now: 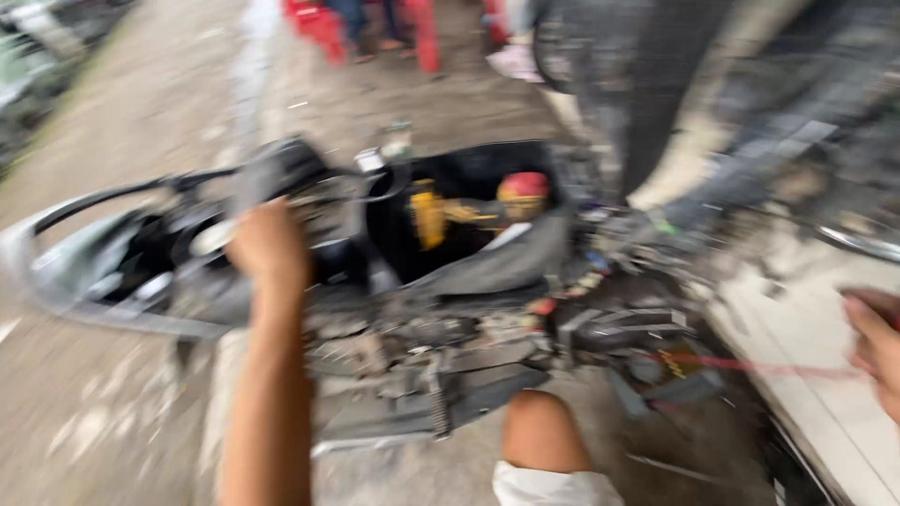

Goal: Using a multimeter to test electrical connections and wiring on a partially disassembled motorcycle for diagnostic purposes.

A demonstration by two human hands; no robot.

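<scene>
Your left hand [267, 245] reaches onto the stripped scooter [375, 281] near its handlebar end; blur hides whether it grips anything. Your right hand [877, 342] sits at the frame's right edge, well apart, fingers curled, over a pale tiled ledge [806, 375]. The open underseat compartment [469, 211] lies between your hands.

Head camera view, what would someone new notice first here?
A stripped-down scooter fills the middle of the blurred view, its open storage well holding a yellow object and a red cap. The left hand reaches onto the scooter's body left of the well; the right hand sits at the right edge over a pale ledge.
</scene>
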